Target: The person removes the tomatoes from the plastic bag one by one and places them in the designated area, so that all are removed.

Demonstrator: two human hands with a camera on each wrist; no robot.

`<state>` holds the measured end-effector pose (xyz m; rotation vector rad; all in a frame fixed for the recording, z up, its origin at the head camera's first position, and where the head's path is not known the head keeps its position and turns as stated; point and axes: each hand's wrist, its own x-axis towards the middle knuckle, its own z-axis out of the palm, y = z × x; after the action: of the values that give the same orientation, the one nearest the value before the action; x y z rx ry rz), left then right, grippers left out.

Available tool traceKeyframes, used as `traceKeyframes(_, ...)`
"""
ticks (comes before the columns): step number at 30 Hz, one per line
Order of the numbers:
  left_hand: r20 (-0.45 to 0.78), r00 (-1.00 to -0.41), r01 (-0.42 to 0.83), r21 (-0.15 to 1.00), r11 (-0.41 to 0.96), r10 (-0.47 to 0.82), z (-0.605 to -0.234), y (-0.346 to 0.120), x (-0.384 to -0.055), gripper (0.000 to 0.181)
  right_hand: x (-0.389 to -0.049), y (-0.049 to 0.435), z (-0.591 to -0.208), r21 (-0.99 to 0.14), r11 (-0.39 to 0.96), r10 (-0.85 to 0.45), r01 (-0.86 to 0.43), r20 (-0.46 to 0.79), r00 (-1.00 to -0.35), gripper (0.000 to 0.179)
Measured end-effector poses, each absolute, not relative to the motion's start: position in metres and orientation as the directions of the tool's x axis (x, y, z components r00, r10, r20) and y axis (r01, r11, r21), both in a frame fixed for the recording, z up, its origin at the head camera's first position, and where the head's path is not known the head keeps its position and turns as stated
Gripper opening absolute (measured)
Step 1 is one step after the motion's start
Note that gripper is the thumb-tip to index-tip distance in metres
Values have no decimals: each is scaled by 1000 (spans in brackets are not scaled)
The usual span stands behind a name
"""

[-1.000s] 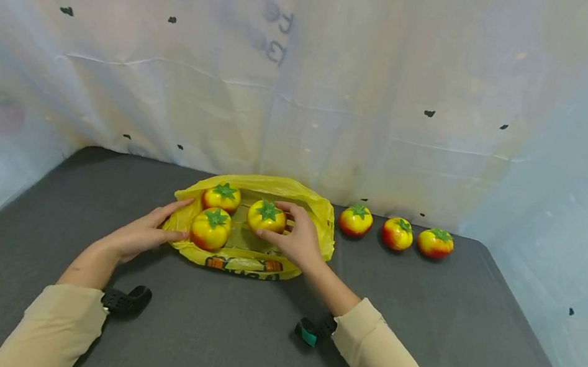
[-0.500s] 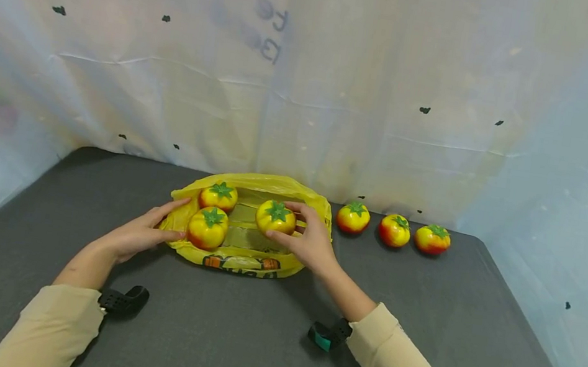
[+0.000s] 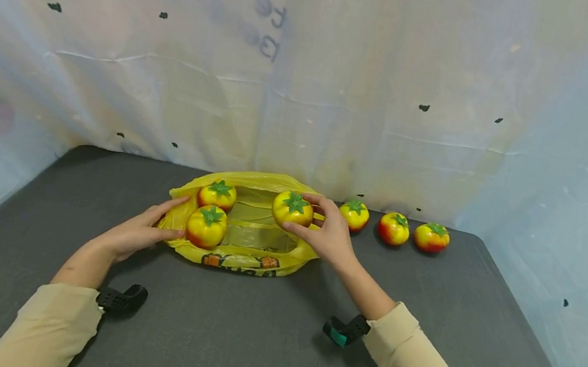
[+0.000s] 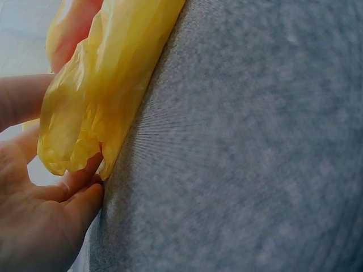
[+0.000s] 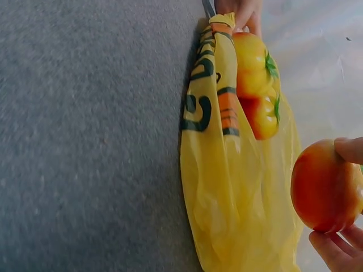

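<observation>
A yellow plastic bag (image 3: 245, 264) lies open-mouthed on the dark table. Two glossy yellow-red tomatoes with green star-shaped tops, a front one (image 3: 206, 227) and a back one (image 3: 217, 196), sit in its left part. My left hand (image 3: 137, 233) holds the bag's left edge; in the left wrist view its fingers (image 4: 85, 201) curl against the yellow film (image 4: 125, 68). My right hand (image 3: 334, 237) grips another tomato (image 3: 290, 209) between thumb and fingers, above the bag's right side. In the right wrist view this tomato (image 5: 323, 187) hangs apart from the bag's rim.
Three more tomatoes stand in a row right of the bag: a left one (image 3: 354, 217) partly behind my right hand, a middle one (image 3: 393, 229) and a right one (image 3: 432, 238). A pale sheet (image 3: 343, 77) rises behind the table's back edge.
My right hand has lifted the tomato from inside the bag and carried it up and to the right. My left hand stays at the bag's left edge.
</observation>
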<state>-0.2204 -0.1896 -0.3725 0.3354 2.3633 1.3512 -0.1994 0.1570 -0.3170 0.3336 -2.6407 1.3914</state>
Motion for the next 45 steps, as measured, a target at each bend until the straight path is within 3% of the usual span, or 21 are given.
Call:
traceKeyframes(16,-218,-893,8,868,496,395,-375,-190,-222,88,-195,183,-309,-805,546,-101,-232,212,-972,62)
traceKeyframes(45,-205,-892,22,871,491,403,-375,-190,-221,89,-189,231,-323,-720,678,0,-147,201,-980,69)
